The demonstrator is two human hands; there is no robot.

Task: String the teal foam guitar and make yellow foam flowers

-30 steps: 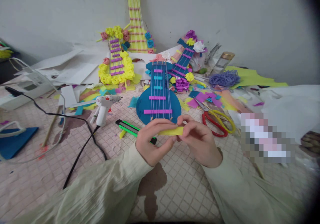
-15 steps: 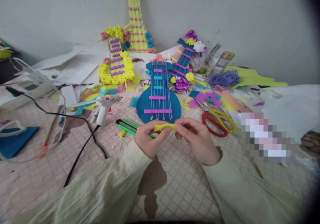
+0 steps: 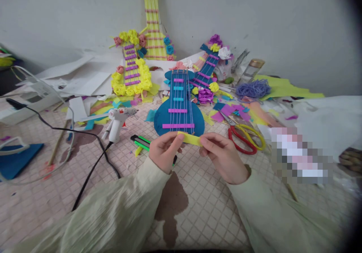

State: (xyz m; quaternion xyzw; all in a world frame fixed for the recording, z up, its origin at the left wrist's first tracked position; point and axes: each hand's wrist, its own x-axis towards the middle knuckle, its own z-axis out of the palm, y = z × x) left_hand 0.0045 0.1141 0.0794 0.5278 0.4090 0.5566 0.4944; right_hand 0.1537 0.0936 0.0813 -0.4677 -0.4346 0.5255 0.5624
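A short strip of yellow paper (image 3: 190,139) is stretched between my two hands, just in front of the blue paper guitar (image 3: 178,117). My left hand (image 3: 164,150) pinches its left end between thumb and fingers. Its right end is pinched by my right hand (image 3: 224,155). The guitar lies flat, with purple and light blue bars and thin strings; the strip and my fingers cover part of its lower edge. A green and black cutter (image 3: 141,142) lies partly beneath my left hand.
A white glue gun (image 3: 115,126) with a black cord stands at the left. Red and yellow scissors (image 3: 244,139) lie right of my hands. Behind are a yellow flowered guitar (image 3: 131,64), purple yarn (image 3: 253,89) and paper scraps. The patterned tabletop (image 3: 209,211) has brown patches.
The yellow strip now shows flatter and longer between my hands. My left hand has shifted slightly left and up, and its thumb has moved away from my right hand's fingers.
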